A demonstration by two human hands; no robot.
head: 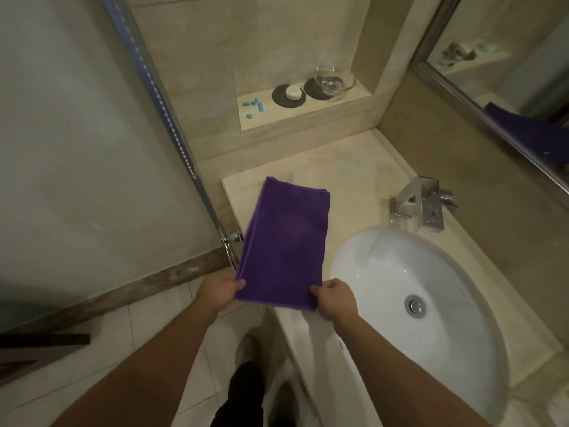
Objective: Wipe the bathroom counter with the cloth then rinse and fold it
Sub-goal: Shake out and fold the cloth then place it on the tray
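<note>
You've got the purple cloth point(288, 241) stretched out over the left end of the counter point(348, 177), just beside the sink point(385, 266), and it looks already doubled into a long rectangle. Your left hand point(217, 292) pinches the near left corner, thumb on top; your right hand point(335, 298) pinches the near right corner the same way. The far end seems to rest on the stone while the near edge hangs off the front lip, lifted in your grip.

This reads as the folding stage. To do it well, keep both corners level and taut, carry the near edge up and over to meet the far edge, and line up the corners before you let go. Lay it down flat, then smooth from the fold outward so no bulge gets trapped. Keep it off the wet basin side and away from the faucet point(421, 204).

As for writing: no label, brand or tag that can be read on the cloth, the faucet or anything on the ledge point(311, 110) behind
</note>
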